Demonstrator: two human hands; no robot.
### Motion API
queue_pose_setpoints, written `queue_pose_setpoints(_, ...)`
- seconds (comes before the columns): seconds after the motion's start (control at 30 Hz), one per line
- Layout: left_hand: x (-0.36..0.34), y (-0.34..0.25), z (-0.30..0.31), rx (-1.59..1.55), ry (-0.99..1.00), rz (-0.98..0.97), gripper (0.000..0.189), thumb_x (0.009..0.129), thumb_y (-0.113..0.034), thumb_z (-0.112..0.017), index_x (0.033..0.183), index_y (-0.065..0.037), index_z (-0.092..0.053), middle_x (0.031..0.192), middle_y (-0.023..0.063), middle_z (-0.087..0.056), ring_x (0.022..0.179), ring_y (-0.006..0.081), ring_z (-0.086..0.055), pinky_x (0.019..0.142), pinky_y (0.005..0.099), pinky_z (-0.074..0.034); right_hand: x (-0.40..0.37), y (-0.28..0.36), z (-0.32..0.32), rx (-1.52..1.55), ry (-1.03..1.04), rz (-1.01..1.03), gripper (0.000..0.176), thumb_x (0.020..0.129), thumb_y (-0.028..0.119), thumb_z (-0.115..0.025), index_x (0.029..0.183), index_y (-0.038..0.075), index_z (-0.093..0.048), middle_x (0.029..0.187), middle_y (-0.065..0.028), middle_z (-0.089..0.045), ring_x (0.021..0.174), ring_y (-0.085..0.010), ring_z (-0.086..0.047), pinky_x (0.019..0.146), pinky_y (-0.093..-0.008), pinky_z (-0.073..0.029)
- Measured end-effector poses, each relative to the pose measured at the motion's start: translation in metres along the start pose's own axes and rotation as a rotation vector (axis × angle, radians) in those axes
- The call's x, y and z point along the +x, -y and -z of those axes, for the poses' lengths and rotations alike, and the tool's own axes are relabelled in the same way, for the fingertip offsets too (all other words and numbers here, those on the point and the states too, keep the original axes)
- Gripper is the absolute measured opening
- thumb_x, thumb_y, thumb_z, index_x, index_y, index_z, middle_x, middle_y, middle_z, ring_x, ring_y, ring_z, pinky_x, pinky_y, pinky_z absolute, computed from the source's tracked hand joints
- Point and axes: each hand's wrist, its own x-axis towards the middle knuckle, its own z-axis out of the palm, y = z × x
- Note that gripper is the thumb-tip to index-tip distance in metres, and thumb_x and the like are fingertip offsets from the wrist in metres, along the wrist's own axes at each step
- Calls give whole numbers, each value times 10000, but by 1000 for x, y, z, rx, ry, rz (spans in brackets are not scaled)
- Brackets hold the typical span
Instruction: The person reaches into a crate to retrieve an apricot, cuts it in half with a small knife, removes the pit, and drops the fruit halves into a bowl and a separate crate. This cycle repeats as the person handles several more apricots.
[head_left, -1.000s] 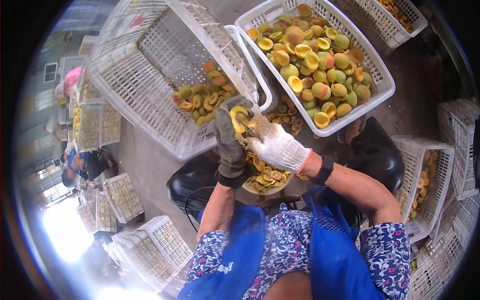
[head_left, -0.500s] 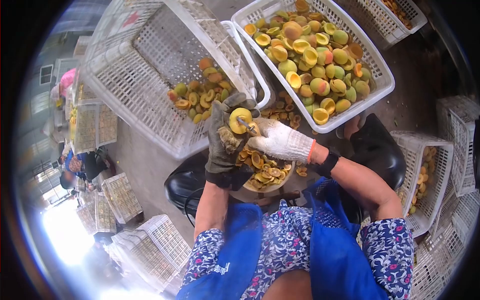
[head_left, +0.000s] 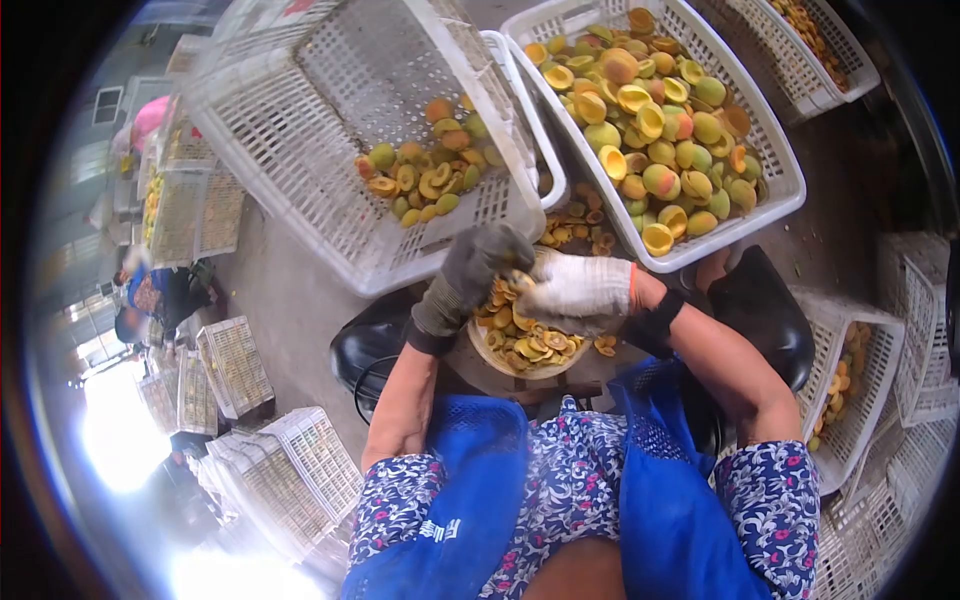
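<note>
My left hand (head_left: 468, 280), in a dark grey glove, is turned over with its fingers curled, so whatever it holds is hidden. Touching or almost touching it, my right hand (head_left: 575, 292) is closed, in a white glove with an orange cuff. The metal pitting tool seen in it earlier is mostly covered now. A small yellowish piece (head_left: 516, 280) shows between the hands. Below them stands a round tub (head_left: 500, 366) with yellow fruit scraps (head_left: 540, 347). Beyond, a tilted white crate (head_left: 300, 230) holds some peach halves (head_left: 425, 178).
A white crate (head_left: 782, 215) heaped with pitted peach halves (head_left: 650, 120) stands at front right. Scraps (head_left: 575, 230) lie on the floor between the crates. More crates (head_left: 870, 430) stand at right and stacked crates (head_left: 300, 470) at left. Another person (head_left: 150, 290) is at far left.
My left hand has turned over, and the yellow peach half it held in sight is now hidden. The metal tool has dropped from view between the hands. The view has shifted slightly.
</note>
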Motion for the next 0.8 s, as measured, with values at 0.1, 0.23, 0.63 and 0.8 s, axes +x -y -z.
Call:
queue_pose_setpoints(0.1,-18,2,5,570,34,-265,400,974,-320,-407,854,-4,-620,796,139,-627,752,270,-607,701,359,-473,14,-41,-37,-686,155,-3,280,852,185,-465,1016,47,-646,970,-187,-660,906,-330,-641,788,-405,-493)
queue_pose_setpoints(0.23,-13,-25,1,438,-62,96,347,972,-284,-420,911,0,-610,877,162,-637,813,295,-606,716,368,-467,15,-46,-36,-723,142,-276,316,849,164,-469,1080,28,-637,970,-195,-663,896,-329,-651,762,-399,-507)
queue_pose_setpoints(0.63,104,126,186,1043,-603,-229,313,920,-280,-470,1065,-44,-616,1007,152,-667,995,305,-619,834,418,-469,24,-68,-19,-575,-132,-73,303,803,240,-506,921,-33,-562,756,-237,-626,727,-402,-630,648,-472,-512)
queue_pose_setpoints(0.8,89,170,202,1102,-514,440,441,851,-375,-528,1172,-75,-561,1174,168,-593,1093,333,-557,904,437,-433,23,-68,-18,-574,-189,-72,280,812,249,-511,918,-5,-566,739,-224,-629,703,-399,-630,636,-464,-518)
